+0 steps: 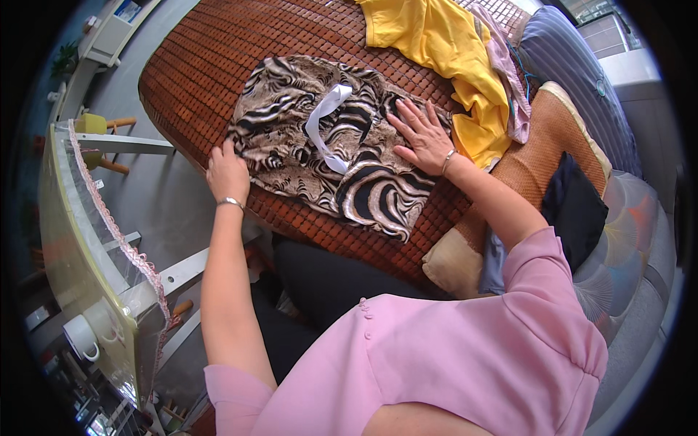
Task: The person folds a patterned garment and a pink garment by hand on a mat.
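A garment [291, 149] with a swirling black, white and tan print lies spread on the brown tile mat, slightly wrinkled. Its exact kind I cannot tell. Across its middle runs a loose white ribbon-like strip [318, 129]. My left hand [228, 174] is closed at the garment's left edge, fingers curled on the cloth, with the fingertips partly hidden. Flat on the garment's right part rests my right hand [423, 138], its fingers spread and holding nothing.
The brown tile mat [196, 65] covers the surface before me. Beyond my right hand lie a yellow garment [465, 65], a woven tan pillow [556, 134], a black cloth [574, 211] and a blue striped cushion [582, 80]. At left stands a covered table [94, 269] with a white mug [81, 336].
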Available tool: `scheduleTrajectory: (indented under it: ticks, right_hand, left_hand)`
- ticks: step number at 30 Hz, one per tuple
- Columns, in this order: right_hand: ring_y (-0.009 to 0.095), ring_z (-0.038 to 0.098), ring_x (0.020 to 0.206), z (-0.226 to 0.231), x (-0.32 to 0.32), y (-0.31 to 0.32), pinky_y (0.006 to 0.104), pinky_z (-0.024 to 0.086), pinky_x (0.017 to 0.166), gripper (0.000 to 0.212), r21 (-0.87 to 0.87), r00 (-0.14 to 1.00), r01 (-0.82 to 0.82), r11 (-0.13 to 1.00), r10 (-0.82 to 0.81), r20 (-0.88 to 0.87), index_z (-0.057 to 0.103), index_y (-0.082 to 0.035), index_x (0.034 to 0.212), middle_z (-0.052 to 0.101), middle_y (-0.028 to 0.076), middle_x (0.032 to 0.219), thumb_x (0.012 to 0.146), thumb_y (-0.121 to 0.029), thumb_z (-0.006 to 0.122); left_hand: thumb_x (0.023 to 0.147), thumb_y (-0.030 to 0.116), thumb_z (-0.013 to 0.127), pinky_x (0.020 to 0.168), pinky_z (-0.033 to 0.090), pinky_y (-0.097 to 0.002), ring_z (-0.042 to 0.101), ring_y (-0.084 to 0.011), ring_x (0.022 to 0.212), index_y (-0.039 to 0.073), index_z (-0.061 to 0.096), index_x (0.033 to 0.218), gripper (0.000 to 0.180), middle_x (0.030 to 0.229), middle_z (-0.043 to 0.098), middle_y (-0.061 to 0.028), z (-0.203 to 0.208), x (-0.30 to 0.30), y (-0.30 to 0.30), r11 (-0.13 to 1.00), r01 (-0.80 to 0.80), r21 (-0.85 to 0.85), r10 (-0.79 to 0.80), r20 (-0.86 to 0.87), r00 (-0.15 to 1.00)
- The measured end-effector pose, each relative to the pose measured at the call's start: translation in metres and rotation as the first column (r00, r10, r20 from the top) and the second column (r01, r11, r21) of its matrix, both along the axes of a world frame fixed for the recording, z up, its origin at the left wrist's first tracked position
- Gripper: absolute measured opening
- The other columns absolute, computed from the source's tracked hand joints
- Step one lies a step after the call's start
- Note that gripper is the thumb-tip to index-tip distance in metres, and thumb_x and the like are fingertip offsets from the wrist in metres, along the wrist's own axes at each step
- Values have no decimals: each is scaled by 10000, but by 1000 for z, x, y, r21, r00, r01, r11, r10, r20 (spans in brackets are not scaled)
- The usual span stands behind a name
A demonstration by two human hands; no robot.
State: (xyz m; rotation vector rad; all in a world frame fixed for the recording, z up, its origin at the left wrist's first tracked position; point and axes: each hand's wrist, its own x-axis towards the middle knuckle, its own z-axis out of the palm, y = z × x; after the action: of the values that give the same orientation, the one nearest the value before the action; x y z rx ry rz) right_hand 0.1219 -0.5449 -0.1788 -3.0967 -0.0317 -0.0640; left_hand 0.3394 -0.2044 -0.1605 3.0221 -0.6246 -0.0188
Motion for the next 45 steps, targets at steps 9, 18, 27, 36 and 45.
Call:
scheduleTrajectory:
  ticks: [9, 18, 27, 36, 45]
  right_hand:
    - [273, 277, 1365, 5, 8, -7, 479, 151, 1132, 529, 63, 990, -100, 993, 93, 102, 413, -134, 1376, 374, 125, 1431, 935, -425, 435]
    - [268, 516, 1041, 4, 63, -4, 390, 415, 930, 249, 522, 918, 275, 807, -382, 107, 660, -149, 1071, 599, 90, 1035, 845, -243, 612]
    - [278, 504, 1035, 0, 70, -14, 378, 422, 920, 221, 436, 938, 257, 862, -331, 102, 653, -151, 965, 573, 92, 1005, 745, -164, 666]
    - [79, 595, 687, 67, -8, -65, 231, 492, 578, 124, 909, 962, -36, 415, -231, 144, 585, -68, 1034, 609, 30, 788, 921, -112, 560]
    - [214, 632, 757, 55, 50, -39, 337, 504, 689, 171, 606, 957, 279, 745, -166, -236, 610, -94, 1004, 673, 89, 869, 890, -221, 596]
  left_hand:
    - [770, 124, 578, 773, 457, -444, 558, -331, 886, 88, 544, 1056, 290, 911, 554, -131, 3, -86, 47, 972, -140, -190, 158, 86, 984]
    - [854, 190, 610, 785, 471, -408, 576, -310, 881, 24, 571, 1050, 259, 913, 589, -127, 20, -196, -50, 788, 76, -611, -255, -211, 944]
    - [788, 151, 665, 723, 447, -427, 559, -330, 831, 34, 518, 911, 225, 856, 556, -125, -5, -201, -69, 851, 26, -524, -184, -253, 950]
    - [910, 128, 562, 580, 426, -293, 551, -137, 654, 29, 465, 950, 144, 737, 549, -88, 48, -262, -92, 533, -263, -804, -517, -555, 651]
    - [884, 100, 598, 496, 346, -249, 372, -62, 552, 33, 454, 937, 168, 622, 442, 12, -27, -252, -74, 413, -520, -748, -376, -660, 650]
